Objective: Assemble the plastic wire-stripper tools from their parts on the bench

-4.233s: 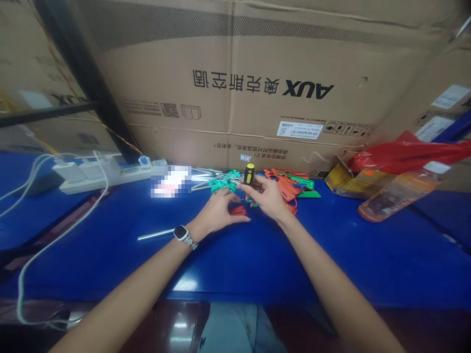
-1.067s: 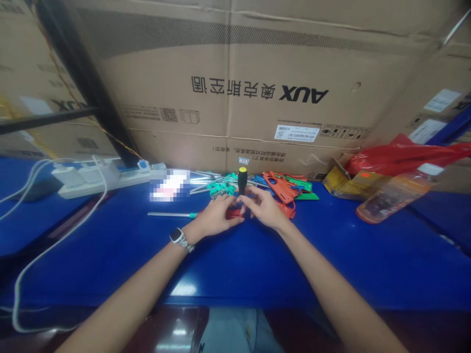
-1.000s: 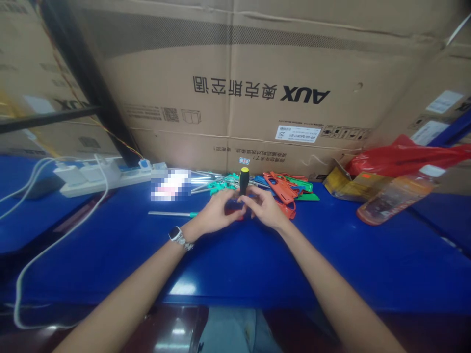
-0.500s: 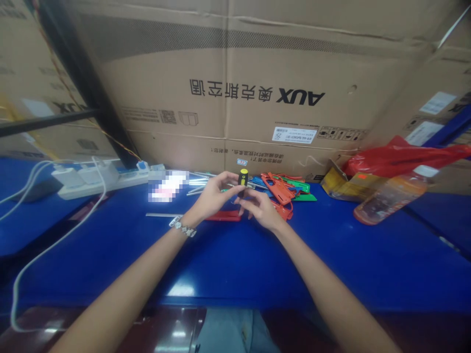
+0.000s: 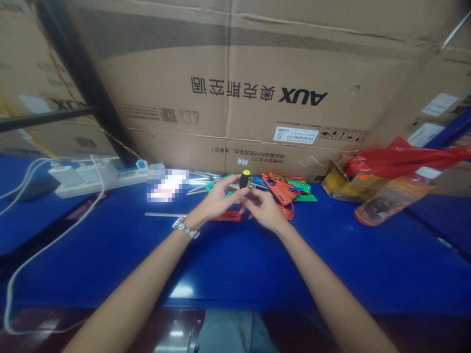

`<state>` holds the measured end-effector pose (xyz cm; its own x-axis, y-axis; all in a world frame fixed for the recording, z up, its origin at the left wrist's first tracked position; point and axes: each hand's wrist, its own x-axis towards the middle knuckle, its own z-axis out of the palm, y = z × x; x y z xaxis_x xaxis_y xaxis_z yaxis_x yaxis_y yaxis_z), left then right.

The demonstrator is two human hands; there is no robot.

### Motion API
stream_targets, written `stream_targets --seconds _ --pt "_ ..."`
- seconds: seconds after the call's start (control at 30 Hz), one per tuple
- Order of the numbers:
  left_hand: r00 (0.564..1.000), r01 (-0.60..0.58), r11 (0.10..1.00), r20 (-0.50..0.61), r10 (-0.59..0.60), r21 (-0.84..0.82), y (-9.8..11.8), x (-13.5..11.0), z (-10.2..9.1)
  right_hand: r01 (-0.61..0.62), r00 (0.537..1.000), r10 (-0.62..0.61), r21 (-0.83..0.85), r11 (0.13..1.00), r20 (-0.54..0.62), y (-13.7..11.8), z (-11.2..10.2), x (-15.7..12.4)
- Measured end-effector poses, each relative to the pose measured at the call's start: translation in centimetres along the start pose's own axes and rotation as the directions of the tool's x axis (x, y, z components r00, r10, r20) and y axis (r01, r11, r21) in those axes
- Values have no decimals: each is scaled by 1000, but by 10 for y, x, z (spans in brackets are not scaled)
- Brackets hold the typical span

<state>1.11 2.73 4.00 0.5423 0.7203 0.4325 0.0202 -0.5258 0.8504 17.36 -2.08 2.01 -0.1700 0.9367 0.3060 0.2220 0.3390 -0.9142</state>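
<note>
Black-and-yellow handle (image 5: pixel 245 179) upright above the table (image 5: pixel 294 264)

In the head view, my left hand (image 5: pixel 222 197) is closed around the handle, thumb on the near side and fingers reaching behind it, the yellow end showing on top; my right hand (image 5: pixel 268 210) is half curled right under it, fingers drawn together, though I cannot tell whether they grip its lower part, which is hidden; a flat red piece (image 5: pixel 228 216) lies on the table below my left hand, and a thin metal rod (image 5: pixel 164 214) sticks out to the left of my wrist; behind my hands spreads a heap of more rods and green parts (image 5: pixel 209 187); beside it, to the right, orange pieces (image 5: pixel 281 190) lie piled with green ones (image 5: pixel 305 197); farther right a bottle (image 5: pixel 395 198) leans near a red bag (image 5: pixel 401 156); a white power strip (image 5: pixel 106 181) sits at the left; a big carton (image 5: pixel 228 59) stands at the back.
</note>
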Motion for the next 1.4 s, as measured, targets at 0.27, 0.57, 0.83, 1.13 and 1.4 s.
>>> stream_targets --seconds 0.27,0.57,0.83,1.13,1.4 --pt "974 -15 997 -226 33 81 -13 4 8 -100 987 95 -32 994 -130 12 5 -1" --pt "995 -10 917 97 -31 399 -11 -21 -18 -87 996 86 -70 994 -16 10 -1 -3" --pt "899 -37 859 392 -193 510 -26 -28 -23 -104 993 101 39 994 59 11 2 -5" --pt "918 44 889 333 -217 457 -25 -27 -26 -151 970 195 272 950 -143 15 13 0" --pt "925 28 899 330 -190 438 -30 -27 -25 -186 972 220 305 934 -81 11 9 2"
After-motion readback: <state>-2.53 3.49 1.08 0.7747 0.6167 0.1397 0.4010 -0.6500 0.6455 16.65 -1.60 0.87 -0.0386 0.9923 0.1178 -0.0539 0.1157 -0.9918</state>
